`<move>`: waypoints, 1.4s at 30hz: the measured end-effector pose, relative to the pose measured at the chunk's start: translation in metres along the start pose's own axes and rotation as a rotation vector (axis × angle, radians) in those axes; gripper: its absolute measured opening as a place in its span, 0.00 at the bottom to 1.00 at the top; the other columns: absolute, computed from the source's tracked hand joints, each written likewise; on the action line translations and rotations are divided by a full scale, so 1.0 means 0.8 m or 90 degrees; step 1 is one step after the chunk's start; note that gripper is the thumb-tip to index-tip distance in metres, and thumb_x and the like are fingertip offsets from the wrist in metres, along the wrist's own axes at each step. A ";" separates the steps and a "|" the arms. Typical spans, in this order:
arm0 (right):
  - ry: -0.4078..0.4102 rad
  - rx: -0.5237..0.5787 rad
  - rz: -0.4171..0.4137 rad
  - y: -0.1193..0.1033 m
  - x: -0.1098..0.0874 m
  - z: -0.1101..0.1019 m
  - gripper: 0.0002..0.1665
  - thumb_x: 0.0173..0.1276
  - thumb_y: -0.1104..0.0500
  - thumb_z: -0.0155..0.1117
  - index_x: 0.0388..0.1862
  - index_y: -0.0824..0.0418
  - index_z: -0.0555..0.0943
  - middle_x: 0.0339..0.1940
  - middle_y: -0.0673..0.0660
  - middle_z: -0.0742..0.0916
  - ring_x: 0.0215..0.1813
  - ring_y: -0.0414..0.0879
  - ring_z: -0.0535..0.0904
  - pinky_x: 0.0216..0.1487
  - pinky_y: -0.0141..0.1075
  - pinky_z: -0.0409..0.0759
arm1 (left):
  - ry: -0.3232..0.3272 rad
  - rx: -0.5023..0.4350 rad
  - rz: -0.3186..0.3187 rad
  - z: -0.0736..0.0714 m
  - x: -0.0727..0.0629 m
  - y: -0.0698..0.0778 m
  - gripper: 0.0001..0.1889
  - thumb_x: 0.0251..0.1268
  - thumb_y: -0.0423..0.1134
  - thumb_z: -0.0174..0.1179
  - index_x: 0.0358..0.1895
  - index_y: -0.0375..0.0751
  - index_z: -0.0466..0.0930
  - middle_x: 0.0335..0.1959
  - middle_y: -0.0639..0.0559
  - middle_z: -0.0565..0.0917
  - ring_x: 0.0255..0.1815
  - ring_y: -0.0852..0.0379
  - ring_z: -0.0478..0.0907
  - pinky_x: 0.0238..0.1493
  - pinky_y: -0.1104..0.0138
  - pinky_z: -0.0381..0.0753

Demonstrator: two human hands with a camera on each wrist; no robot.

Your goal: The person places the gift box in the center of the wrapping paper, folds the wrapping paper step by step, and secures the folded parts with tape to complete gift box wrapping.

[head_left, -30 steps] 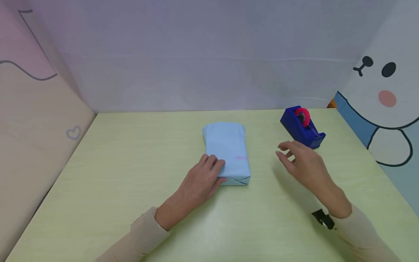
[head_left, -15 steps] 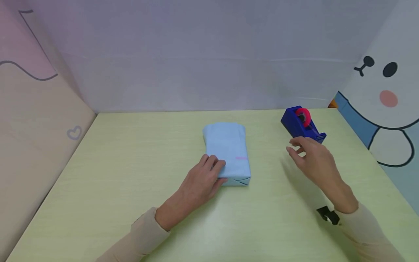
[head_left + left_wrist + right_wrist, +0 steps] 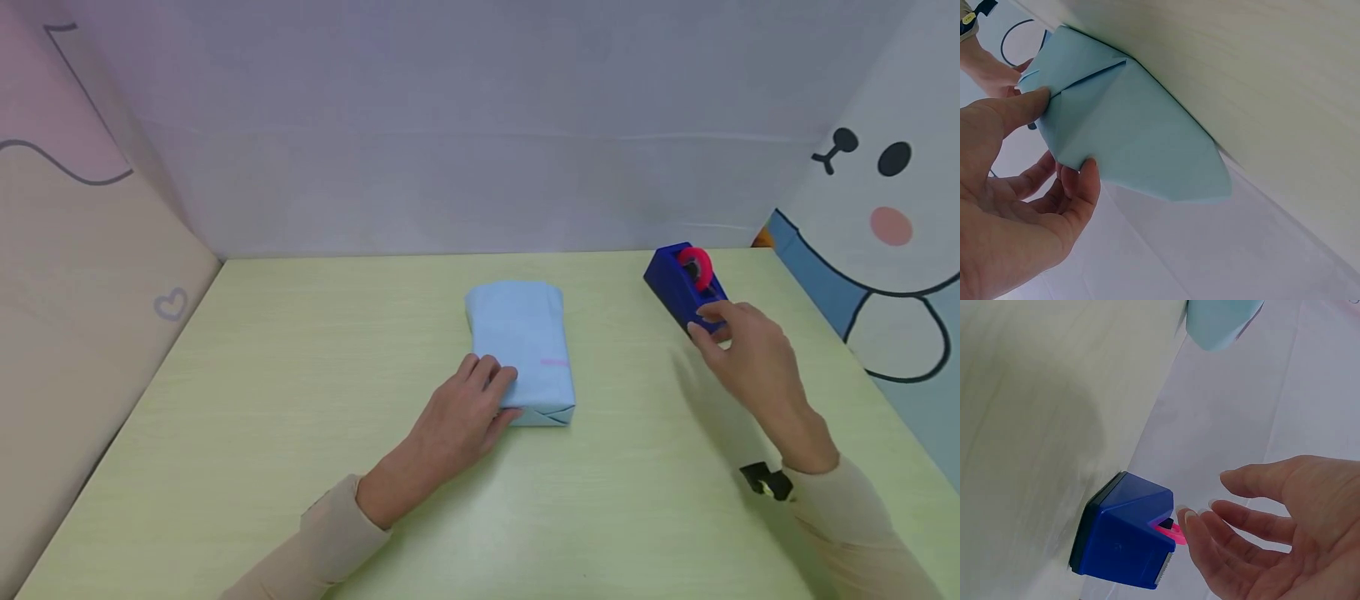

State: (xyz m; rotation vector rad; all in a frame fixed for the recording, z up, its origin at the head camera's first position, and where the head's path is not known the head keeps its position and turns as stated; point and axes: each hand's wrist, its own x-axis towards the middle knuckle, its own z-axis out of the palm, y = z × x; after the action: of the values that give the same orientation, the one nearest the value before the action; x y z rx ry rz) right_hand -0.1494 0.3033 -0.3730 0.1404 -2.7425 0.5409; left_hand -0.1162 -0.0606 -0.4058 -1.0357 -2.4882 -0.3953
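A flat package wrapped in light blue paper [image 3: 525, 325], with a short pink strip on its top, lies mid-table. My left hand [image 3: 461, 408] grips its near left corner, fingers on top and thumb against the folded end. In the left wrist view, the thumb presses the end fold of the package [image 3: 1141, 137]. Over the near end of a blue tape dispenser [image 3: 671, 279] hovers my right hand [image 3: 753, 358], its fingers loosely bent and holding nothing. The right wrist view has the fingertips close to the cutting edge of the dispenser [image 3: 1125, 540] and its pink tape roll [image 3: 1179, 534].
The pale yellow-green table [image 3: 300, 358] meets a greyish back wall covering [image 3: 450, 167]. Side panels with cartoon drawings stand left and right. A black strap piece [image 3: 767, 482] shows at my right sleeve.
My right hand has moved right and forward, from beside the dispenser to over its near end. The left hand and package have stayed in place.
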 end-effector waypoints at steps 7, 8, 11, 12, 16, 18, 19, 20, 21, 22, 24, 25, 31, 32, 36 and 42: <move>0.013 0.002 0.027 0.013 0.002 -0.004 0.21 0.73 0.60 0.67 0.56 0.75 0.79 0.48 0.75 0.83 0.42 0.69 0.86 0.39 0.61 0.79 | 0.002 0.003 0.002 0.001 -0.001 -0.001 0.22 0.61 0.42 0.76 0.52 0.37 0.76 0.40 0.45 0.77 0.40 0.50 0.71 0.37 0.66 0.77; 0.014 0.001 0.030 0.014 0.002 -0.004 0.21 0.73 0.60 0.66 0.57 0.75 0.79 0.48 0.75 0.83 0.42 0.69 0.85 0.38 0.61 0.79 | 0.001 0.004 0.002 0.001 -0.001 -0.001 0.22 0.61 0.42 0.76 0.52 0.37 0.76 0.40 0.45 0.77 0.40 0.50 0.71 0.37 0.66 0.77; 0.023 -0.004 0.040 0.017 0.004 -0.005 0.21 0.73 0.60 0.66 0.57 0.75 0.78 0.48 0.75 0.83 0.41 0.69 0.85 0.36 0.59 0.80 | 0.000 0.006 0.002 0.001 -0.001 -0.001 0.22 0.61 0.42 0.76 0.52 0.37 0.76 0.41 0.45 0.77 0.40 0.50 0.71 0.36 0.66 0.77; 0.025 -0.006 0.045 0.018 0.005 -0.005 0.21 0.73 0.60 0.66 0.57 0.75 0.78 0.48 0.75 0.83 0.42 0.69 0.85 0.35 0.57 0.80 | 0.001 0.007 0.002 0.000 -0.001 -0.001 0.22 0.61 0.42 0.76 0.52 0.37 0.76 0.40 0.45 0.77 0.40 0.50 0.71 0.36 0.66 0.77; 0.038 -0.005 0.050 0.021 0.008 -0.006 0.20 0.73 0.61 0.66 0.56 0.75 0.79 0.47 0.74 0.83 0.41 0.69 0.85 0.28 0.47 0.78 | 0.001 0.009 0.003 0.001 0.000 -0.001 0.22 0.61 0.42 0.76 0.52 0.37 0.76 0.40 0.44 0.77 0.40 0.50 0.71 0.37 0.66 0.77; 0.045 -0.004 0.050 0.024 0.010 -0.006 0.20 0.73 0.61 0.65 0.56 0.75 0.79 0.46 0.74 0.82 0.40 0.69 0.85 0.27 0.44 0.76 | 0.001 0.009 0.003 0.001 0.000 -0.001 0.22 0.61 0.42 0.76 0.52 0.36 0.76 0.40 0.44 0.77 0.40 0.50 0.71 0.37 0.66 0.77; 0.049 -0.004 0.050 0.025 0.010 -0.005 0.20 0.73 0.61 0.65 0.56 0.74 0.79 0.46 0.74 0.82 0.40 0.69 0.85 0.28 0.45 0.75 | 0.000 0.009 0.003 0.002 0.000 -0.001 0.22 0.61 0.42 0.75 0.52 0.36 0.76 0.40 0.44 0.77 0.40 0.50 0.71 0.37 0.66 0.77; 0.051 -0.004 0.052 0.026 0.011 -0.005 0.20 0.73 0.61 0.65 0.56 0.75 0.79 0.46 0.74 0.82 0.40 0.70 0.84 0.28 0.47 0.76 | 0.000 0.010 0.004 0.002 0.000 -0.001 0.22 0.61 0.41 0.75 0.52 0.36 0.76 0.40 0.45 0.77 0.40 0.50 0.71 0.37 0.66 0.77; 0.051 -0.006 0.056 0.027 0.011 -0.004 0.20 0.74 0.61 0.64 0.56 0.75 0.79 0.46 0.74 0.82 0.41 0.70 0.84 0.29 0.50 0.77 | 0.000 0.010 0.004 0.002 0.000 -0.001 0.22 0.61 0.41 0.75 0.52 0.36 0.76 0.40 0.45 0.77 0.40 0.50 0.71 0.37 0.66 0.77; 0.051 -0.008 0.062 0.027 0.012 -0.004 0.20 0.74 0.60 0.64 0.56 0.75 0.78 0.47 0.75 0.82 0.42 0.70 0.84 0.32 0.53 0.78 | 0.000 0.010 0.004 0.002 0.000 -0.001 0.22 0.61 0.41 0.75 0.52 0.36 0.76 0.40 0.45 0.77 0.40 0.50 0.71 0.37 0.66 0.77; 0.051 -0.010 0.072 0.028 0.013 -0.002 0.20 0.75 0.60 0.63 0.57 0.75 0.78 0.48 0.75 0.81 0.43 0.70 0.83 0.36 0.59 0.78 | 0.000 0.009 0.004 0.002 0.000 -0.001 0.22 0.61 0.42 0.75 0.52 0.37 0.76 0.40 0.45 0.77 0.40 0.50 0.71 0.37 0.66 0.77; 0.049 -0.010 0.077 0.029 0.013 -0.002 0.21 0.76 0.59 0.62 0.58 0.75 0.78 0.49 0.75 0.81 0.43 0.71 0.83 0.39 0.61 0.77 | 0.000 0.009 0.004 0.003 0.000 -0.001 0.22 0.61 0.42 0.75 0.52 0.36 0.76 0.40 0.45 0.77 0.40 0.50 0.71 0.37 0.66 0.77; 0.038 -0.013 0.100 0.034 0.018 -0.001 0.20 0.78 0.60 0.59 0.57 0.76 0.78 0.48 0.75 0.80 0.44 0.70 0.82 0.40 0.62 0.76 | 0.006 0.009 0.007 0.004 0.000 -0.002 0.22 0.61 0.42 0.76 0.51 0.36 0.76 0.40 0.44 0.76 0.40 0.50 0.71 0.36 0.66 0.76; 0.035 -0.014 0.104 0.035 0.018 -0.001 0.20 0.78 0.60 0.58 0.57 0.76 0.78 0.48 0.75 0.81 0.44 0.70 0.81 0.41 0.61 0.75 | 0.007 0.010 0.008 0.004 0.000 -0.001 0.22 0.61 0.42 0.76 0.51 0.36 0.76 0.40 0.44 0.76 0.39 0.50 0.71 0.36 0.66 0.76; 0.027 -0.018 0.122 0.038 0.021 0.002 0.19 0.79 0.61 0.56 0.56 0.77 0.78 0.46 0.74 0.81 0.45 0.69 0.79 0.42 0.59 0.75 | 0.007 0.014 0.010 0.003 0.000 -0.001 0.22 0.61 0.41 0.76 0.51 0.36 0.76 0.40 0.45 0.76 0.39 0.50 0.71 0.36 0.66 0.76; 0.027 -0.015 0.118 0.044 0.023 0.005 0.18 0.79 0.61 0.55 0.53 0.78 0.80 0.44 0.75 0.81 0.45 0.68 0.77 0.41 0.56 0.74 | 0.012 0.014 0.009 0.005 0.000 -0.001 0.23 0.60 0.42 0.76 0.51 0.36 0.76 0.40 0.44 0.76 0.39 0.50 0.71 0.35 0.67 0.76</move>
State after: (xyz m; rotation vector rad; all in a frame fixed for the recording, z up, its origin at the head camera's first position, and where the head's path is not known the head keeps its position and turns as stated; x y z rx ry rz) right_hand -0.1733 0.3335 -0.3823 -0.1319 -2.7350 0.5533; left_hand -0.1177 -0.0599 -0.4093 -1.0361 -2.4618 -0.3696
